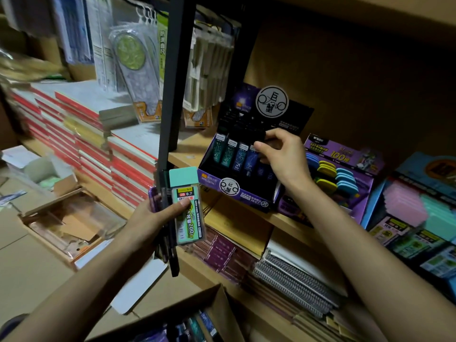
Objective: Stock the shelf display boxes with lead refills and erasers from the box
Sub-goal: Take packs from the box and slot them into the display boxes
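Reaching right hand (pixel 283 154) into display box (pixel 237 191), left hand (pixel 158 213) gripping refills (pixel 188 206)

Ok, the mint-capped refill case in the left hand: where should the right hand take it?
Take the mint cap end from above. The case stands nearly upright, the left hand covers its lower left edge with the thumb across the label, and only the top is free.

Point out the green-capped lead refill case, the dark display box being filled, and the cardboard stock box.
green-capped lead refill case (pixel 188 208): head view, on its printed label.
dark display box (pixel 243 193): head view, on its front wall.
cardboard stock box (pixel 217 307): head view, on its right flap.
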The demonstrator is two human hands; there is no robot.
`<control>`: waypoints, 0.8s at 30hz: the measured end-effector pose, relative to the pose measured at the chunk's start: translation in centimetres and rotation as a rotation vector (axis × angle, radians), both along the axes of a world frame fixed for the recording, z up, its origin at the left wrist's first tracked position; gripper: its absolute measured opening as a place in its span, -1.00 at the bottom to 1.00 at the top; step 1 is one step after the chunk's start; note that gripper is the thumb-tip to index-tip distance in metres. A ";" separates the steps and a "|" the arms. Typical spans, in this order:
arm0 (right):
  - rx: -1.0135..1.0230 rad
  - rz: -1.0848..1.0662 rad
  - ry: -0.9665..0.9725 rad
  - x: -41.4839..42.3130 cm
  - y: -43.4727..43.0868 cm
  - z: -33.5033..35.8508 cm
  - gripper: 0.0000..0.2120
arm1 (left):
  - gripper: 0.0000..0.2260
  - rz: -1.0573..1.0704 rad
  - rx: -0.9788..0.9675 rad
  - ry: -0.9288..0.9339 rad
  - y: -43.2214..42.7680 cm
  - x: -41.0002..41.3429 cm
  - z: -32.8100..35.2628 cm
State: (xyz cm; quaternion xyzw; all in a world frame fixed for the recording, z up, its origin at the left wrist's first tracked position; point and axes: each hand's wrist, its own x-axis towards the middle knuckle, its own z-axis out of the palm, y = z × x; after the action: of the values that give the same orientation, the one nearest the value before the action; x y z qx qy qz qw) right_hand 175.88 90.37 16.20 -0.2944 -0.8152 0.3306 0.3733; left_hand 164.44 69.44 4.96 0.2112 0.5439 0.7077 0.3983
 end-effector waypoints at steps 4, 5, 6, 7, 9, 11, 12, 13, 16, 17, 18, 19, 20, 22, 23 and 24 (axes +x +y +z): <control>-0.118 -0.040 0.048 0.0 0.1 -1.2 -0.87 | -0.67 0.010 0.008 -0.013 0.0 0.2 0.1; -0.094 -0.067 0.029 0.0 0.2 -1.3 -0.90 | -0.67 0.006 0.010 -0.008 0.1 0.3 0.2; -0.060 -0.093 -0.006 -0.1 0.4 -1.2 -0.95 | -0.66 0.002 0.010 -0.001 0.1 0.4 0.3; -0.019 -0.118 -0.050 -0.2 0.4 -1.0 -0.93 | -0.65 -0.002 0.009 0.006 0.1 0.5 0.4; 0.026 -0.152 -0.139 -0.6 0.6 -0.2 -0.85 | -0.64 -0.007 0.006 0.014 0.2 0.8 0.6; 0.037 -0.153 -0.236 -0.7 0.6 0.6 -0.80 | -0.62 -0.016 0.004 0.020 0.1 1.0 0.8; 0.047 -0.151 -0.303 -0.7 0.5 0.9 -0.77 | -0.61 -0.022 0.002 0.023 0.1 1.2 0.9; 0.064 -0.151 -0.380 -0.5 0.3 1.1 -0.74 | -0.60 -0.028 -0.002 0.025 0.1 1.3 1.0; 0.126 -0.098 -0.497 0.8 -1.1 0.7 -0.76 | -0.60 -0.058 -0.001 0.034 0.1 1.8 1.4; 0.090 -0.019 -0.466 1.4 -2.1 0.4 -0.80 | -0.60 -0.066 0.005 0.033 0.1 2.0 1.5; -0.002 0.081 -0.408 1.9 -3.4 -0.2 -0.83 | -0.61 -0.073 0.008 0.028 0.2 2.2 1.6; -0.122 0.170 -0.341 2.4 -4.6 -1.0 -0.84 | -0.61 -0.083 0.007 0.023 0.3 2.5 1.6; -0.219 0.227 -0.278 2.8 -5.6 -1.8 -0.86 | -0.61 -0.100 0.004 0.025 0.5 2.8 1.7; -0.285 0.247 -0.203 3.5 -6.9 -3.2 -0.88 | -0.62 -0.162 -0.003 0.040 0.9 3.7 2.0; -0.304 0.236 -0.176 3.7 -7.1 -3.6 -0.88 | -0.65 -0.198 -0.003 0.047 1.2 4.2 2.1; -0.322 0.220 -0.160 4.0 -7.1 -3.7 -0.87 | -0.67 -0.230 0.000 0.049 1.4 4.7 2.2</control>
State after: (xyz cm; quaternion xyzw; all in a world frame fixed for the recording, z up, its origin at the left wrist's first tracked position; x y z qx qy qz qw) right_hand 179.85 83.30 12.48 -0.2846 -0.8063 0.4709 0.2172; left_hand 169.09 70.87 7.12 0.2896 0.5258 0.6519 0.4634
